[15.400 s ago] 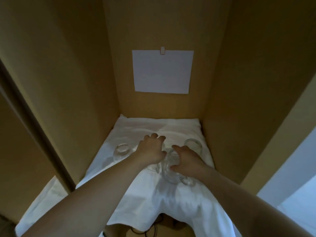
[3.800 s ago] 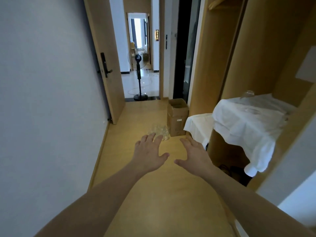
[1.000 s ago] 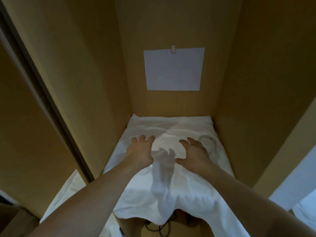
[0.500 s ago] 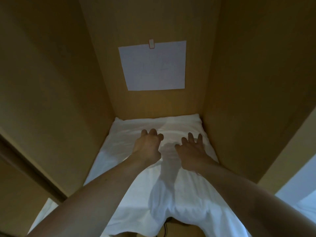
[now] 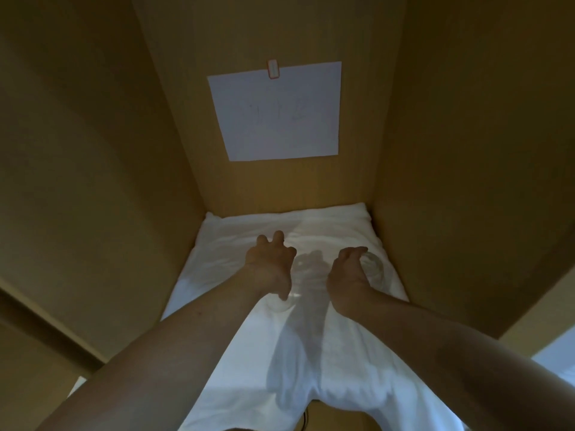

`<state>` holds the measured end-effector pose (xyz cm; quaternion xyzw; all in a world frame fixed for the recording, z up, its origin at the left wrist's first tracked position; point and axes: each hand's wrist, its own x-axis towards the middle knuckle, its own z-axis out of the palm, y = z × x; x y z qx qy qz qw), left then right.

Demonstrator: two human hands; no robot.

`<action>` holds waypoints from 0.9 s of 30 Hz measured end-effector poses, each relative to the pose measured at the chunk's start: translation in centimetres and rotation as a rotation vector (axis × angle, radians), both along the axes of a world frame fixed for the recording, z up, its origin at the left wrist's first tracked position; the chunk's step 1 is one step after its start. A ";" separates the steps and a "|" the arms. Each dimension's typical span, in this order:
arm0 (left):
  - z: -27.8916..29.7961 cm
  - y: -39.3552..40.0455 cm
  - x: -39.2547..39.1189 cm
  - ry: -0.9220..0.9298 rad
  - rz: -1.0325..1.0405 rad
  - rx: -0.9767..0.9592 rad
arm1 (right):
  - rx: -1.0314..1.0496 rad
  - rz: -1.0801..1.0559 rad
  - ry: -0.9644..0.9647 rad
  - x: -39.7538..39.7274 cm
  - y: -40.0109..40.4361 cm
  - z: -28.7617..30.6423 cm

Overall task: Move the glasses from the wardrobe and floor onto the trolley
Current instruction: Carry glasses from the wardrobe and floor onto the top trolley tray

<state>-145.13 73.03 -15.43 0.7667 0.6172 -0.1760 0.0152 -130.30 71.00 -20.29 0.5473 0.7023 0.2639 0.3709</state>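
Both my hands reach into the wooden wardrobe, over a shelf covered with a white cloth. My right hand curls its fingers around a clear glass that stands near the right wall. My left hand hovers with fingers spread above a second clear glass; only its lower part shows beneath the palm and thumb. I cannot tell whether that hand touches it. The trolley is out of view.
A white sheet of paper is clipped to the wardrobe's back wall. Wooden side walls close in on both sides of the shelf. The cloth hangs over the shelf's front edge, with a dark cable below.
Half a second ago both hands lay flat and spread on the cloth. Now the right hand has curled around the glass at the right, and the left hand has lifted over the other glass.
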 end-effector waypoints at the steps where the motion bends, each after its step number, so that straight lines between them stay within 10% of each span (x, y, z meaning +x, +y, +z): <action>1: 0.1 0.1 0.0 0.038 -0.019 -0.007 | 0.003 0.002 0.015 0.2 -0.1 0.1; 10: -0.1 -0.5 -2.2 0.127 -0.101 0.080 | 0.115 -0.196 0.450 0.7 -2.9 2.8; 27: 3.6 -6.0 -7.6 -1.308 0.212 0.213 | 0.720 -0.481 2.117 -1.1 -12.4 7.8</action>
